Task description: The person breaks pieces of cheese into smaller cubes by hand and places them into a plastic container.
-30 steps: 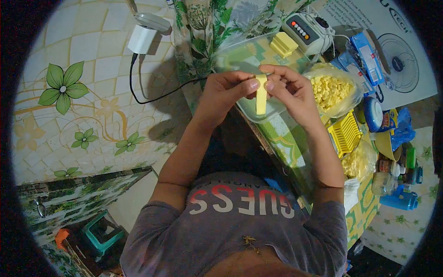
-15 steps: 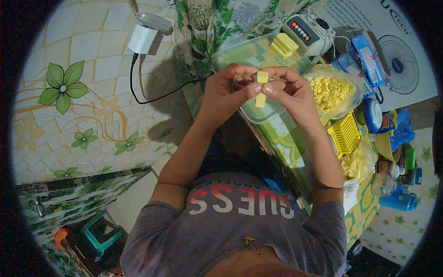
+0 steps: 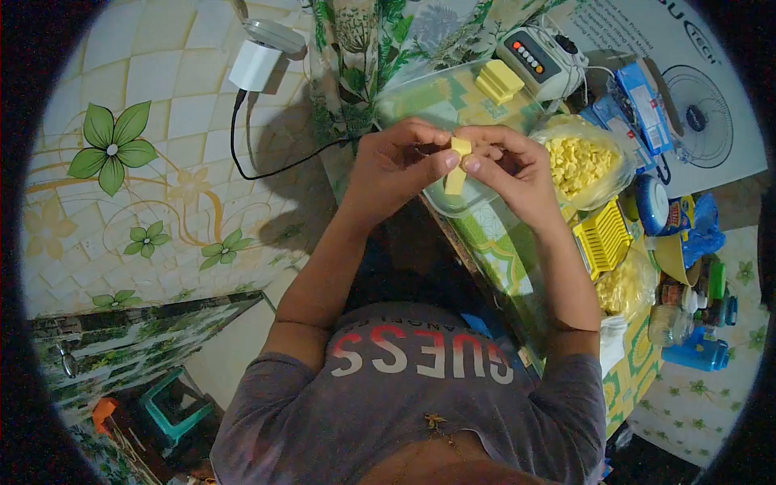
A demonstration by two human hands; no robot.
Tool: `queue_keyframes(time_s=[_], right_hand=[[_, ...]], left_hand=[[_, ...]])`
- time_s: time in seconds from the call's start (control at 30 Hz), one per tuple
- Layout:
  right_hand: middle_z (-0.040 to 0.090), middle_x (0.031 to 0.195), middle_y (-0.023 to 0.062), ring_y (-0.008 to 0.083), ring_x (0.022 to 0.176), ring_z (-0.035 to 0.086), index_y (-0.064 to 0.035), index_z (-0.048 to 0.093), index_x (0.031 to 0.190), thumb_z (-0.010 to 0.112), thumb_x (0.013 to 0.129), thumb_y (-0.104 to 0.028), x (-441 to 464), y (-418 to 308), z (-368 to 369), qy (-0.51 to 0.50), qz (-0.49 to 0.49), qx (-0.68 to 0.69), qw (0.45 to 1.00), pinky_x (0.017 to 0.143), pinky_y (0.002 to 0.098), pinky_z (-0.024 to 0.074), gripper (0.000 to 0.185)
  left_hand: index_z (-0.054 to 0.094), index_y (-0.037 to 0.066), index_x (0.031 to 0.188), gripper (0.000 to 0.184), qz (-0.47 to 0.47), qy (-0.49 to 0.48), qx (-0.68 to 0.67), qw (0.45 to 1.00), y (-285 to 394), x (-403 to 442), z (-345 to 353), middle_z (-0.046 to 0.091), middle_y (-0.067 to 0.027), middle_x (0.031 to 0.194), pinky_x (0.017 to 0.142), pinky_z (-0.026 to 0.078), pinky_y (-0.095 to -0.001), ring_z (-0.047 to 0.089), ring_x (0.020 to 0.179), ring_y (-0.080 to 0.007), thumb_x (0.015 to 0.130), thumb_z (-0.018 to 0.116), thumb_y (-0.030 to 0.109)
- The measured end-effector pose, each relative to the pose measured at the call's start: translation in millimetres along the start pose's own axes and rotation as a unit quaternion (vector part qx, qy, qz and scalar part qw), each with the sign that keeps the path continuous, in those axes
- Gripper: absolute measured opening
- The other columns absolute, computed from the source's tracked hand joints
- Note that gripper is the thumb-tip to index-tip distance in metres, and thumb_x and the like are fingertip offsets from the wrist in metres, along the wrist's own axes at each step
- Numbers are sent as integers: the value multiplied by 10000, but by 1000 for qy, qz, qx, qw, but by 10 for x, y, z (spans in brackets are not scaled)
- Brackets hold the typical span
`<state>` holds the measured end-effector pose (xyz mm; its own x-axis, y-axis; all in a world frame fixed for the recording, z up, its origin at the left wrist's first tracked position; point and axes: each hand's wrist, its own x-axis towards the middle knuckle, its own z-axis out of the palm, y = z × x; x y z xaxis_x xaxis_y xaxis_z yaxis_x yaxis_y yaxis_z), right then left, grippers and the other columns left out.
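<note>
Over the near end of a clear plastic tub, my left hand (image 3: 402, 166) and my right hand (image 3: 513, 168) meet around a small yellow strip (image 3: 455, 180). Thumbs and fingertips of both hands pinch it near its middle, with one end pointing up and the other hanging below the thumbs. Its material is hard to make out. The clear tub (image 3: 463, 204) lies under my hands on the patterned tablecloth. At its far end rests a stack of yellow pieces (image 3: 499, 82). Right of my right hand, a plastic bag (image 3: 584, 162) holds many small yellow pieces.
A yellow slotted rack (image 3: 603, 238) and a second bag of yellow pieces (image 3: 626, 284) lie along the table's right side. Behind the tub stands a white device with buttons (image 3: 537, 63). A black cable (image 3: 275, 173) runs from a white charger (image 3: 254, 68) on the left.
The yellow strip has tilted slightly, and its lower end now shows longer below my thumbs. My thumbs have shifted a little; both hands still hold it in nearly the same place.
</note>
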<state>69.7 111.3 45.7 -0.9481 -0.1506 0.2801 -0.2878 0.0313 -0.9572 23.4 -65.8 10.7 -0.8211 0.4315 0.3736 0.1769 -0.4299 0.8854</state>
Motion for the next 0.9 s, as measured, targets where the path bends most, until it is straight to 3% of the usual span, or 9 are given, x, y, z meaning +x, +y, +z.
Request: queue_keyframes(time_s=[0.47,0.73,0.9], right_hand=[[650,904,33,65,774,589,-4,628,1068,654,809,-52,-12,32,-1,24,14,-4,1000,690,207,474,264],[643,868,16,51,731,564,-3,632,1071,653,805,-38,-6,75,-1,19,-30,-49,998,657,197,451,269],[651,891,31,62,761,580,5,635,1059,651,809,-46,-11,51,1,25,16,-15,999,684,207,466,256]], left_hand=[[628,-27,924,175,-34,24,-56,998,47,-7,71,617,-54,879,651,488,-243,587,750,-101,800,684,84],[625,-14,931,188,-23,-2,-56,998,-30,9,21,631,-48,837,641,494,-252,590,726,-103,797,692,101],[630,-12,930,184,-29,11,-49,998,-29,3,22,637,-48,825,649,493,-246,595,713,-99,804,687,110]])
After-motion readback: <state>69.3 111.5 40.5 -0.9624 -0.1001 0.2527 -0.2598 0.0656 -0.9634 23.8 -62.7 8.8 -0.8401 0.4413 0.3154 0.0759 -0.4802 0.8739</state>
